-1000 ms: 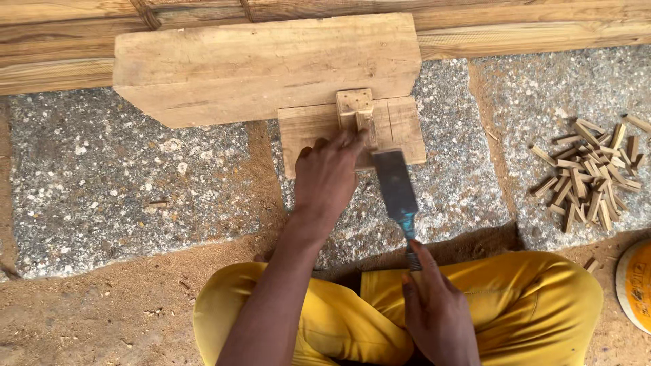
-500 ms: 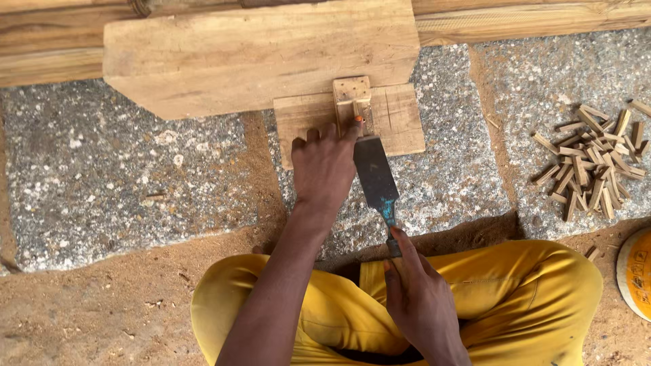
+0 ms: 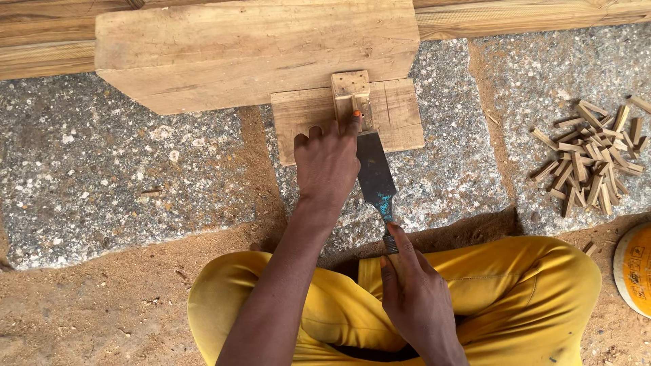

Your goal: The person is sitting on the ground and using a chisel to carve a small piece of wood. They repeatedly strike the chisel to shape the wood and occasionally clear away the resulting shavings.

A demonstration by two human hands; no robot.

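Small wood block [image 3: 350, 91] stands on a flat square board [image 3: 400, 112], centre far, just near of a big rough timber slab [image 3: 251, 51] that overhangs the board's far edge. Board sits on speckled granite paving [image 3: 102, 169]; sandy dirt in the joints and near edge. Chisel [image 3: 375, 173]: wide dark steel blade, patchy teal paint near the neck, tip at the block's near face. Pile of short split wood sticks [image 3: 593, 159] well apart to the right, on the stone. Orange round lid or tub [image 3: 637, 268] at right edge, cut off. Yellow trousers [image 3: 515, 291] fill the near centre.

Left hand [image 3: 329, 163]: arm stretched forward, palm down, fingers curled onto the board and block, steadying the block beside the blade. Right hand [image 3: 413, 301]: grip closed round the chisel handle, low over the lap, index finger along the neck.
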